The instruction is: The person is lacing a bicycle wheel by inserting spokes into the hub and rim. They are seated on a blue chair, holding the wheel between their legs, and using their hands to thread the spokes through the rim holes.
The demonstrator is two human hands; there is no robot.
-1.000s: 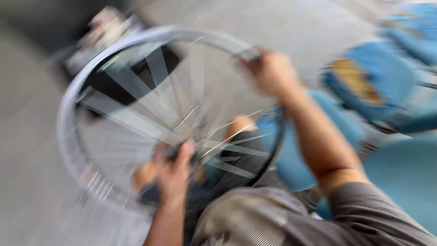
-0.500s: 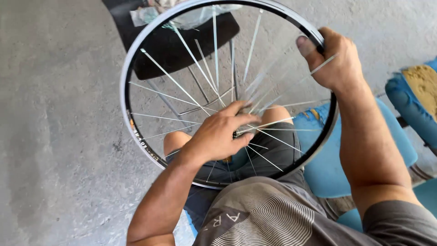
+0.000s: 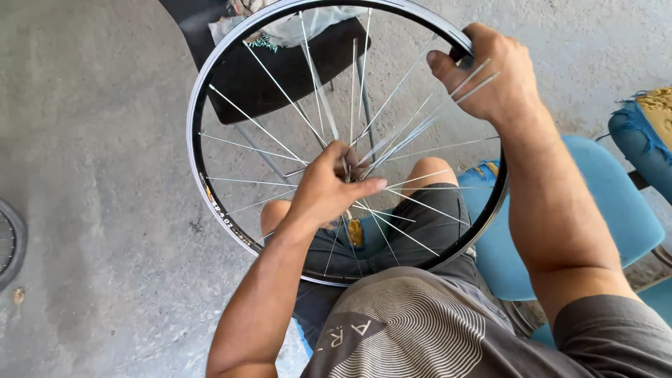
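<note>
Right now my right hand (image 3: 493,73) grips the rim (image 3: 203,189) while my left hand (image 3: 332,185) pinches spokes (image 3: 280,87) at the hub; next, I reckon, careful steady fingers

Wheel over your lap, chairs around you

Your left hand (image 3: 329,185) sits at the middle of the wheel (image 3: 210,203), your right hand (image 3: 490,73) on its far rim; a chair (image 3: 280,77) stands beyond, another chair (image 3: 602,210) right, possibly a second wheel (image 3: 8,241) far left.

Glossy black metal rim (image 3: 210,77) with thin shiny steel spokes (image 3: 259,126), above rough matt concrete floor (image 3: 91,175).
</note>
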